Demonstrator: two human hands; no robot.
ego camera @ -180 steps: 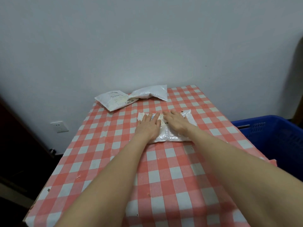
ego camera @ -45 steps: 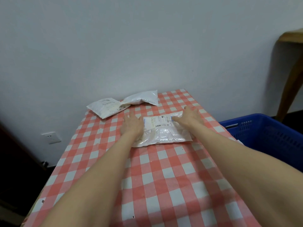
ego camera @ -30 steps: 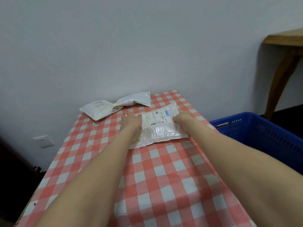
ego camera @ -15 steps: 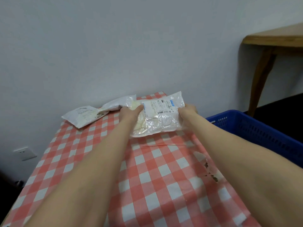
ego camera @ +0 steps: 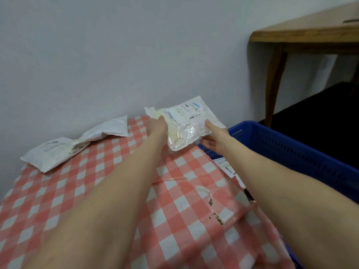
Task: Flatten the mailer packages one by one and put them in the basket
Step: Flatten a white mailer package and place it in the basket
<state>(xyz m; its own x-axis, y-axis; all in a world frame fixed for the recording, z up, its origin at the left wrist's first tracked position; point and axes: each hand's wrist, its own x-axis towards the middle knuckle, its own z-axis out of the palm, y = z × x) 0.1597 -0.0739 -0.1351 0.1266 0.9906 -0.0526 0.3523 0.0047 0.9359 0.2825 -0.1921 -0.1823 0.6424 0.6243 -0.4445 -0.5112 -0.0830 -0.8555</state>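
Note:
A clear-white mailer (ego camera: 186, 123) with a printed label is held tilted in the air over the table's far right corner, beside the blue basket (ego camera: 291, 150). My left hand (ego camera: 157, 126) grips its left edge. My right hand (ego camera: 214, 137) pinches its right edge, thumb on top and fingers underneath. Two more white mailers lie at the table's back left: one puffy (ego camera: 105, 130) and one with a label (ego camera: 54, 152), overlapping each other.
The table carries a red-and-white checked cloth (ego camera: 97, 191), torn near its right edge (ego camera: 210, 200). A white labelled package (ego camera: 227, 167) shows low between the table and the basket wall. A wooden table (ego camera: 303, 35) stands at the back right against the wall.
Both hands stopped pressing the mailer on the cloth, took hold of its two edges, lifted it off the table and carried it right toward the basket. The view turned right.

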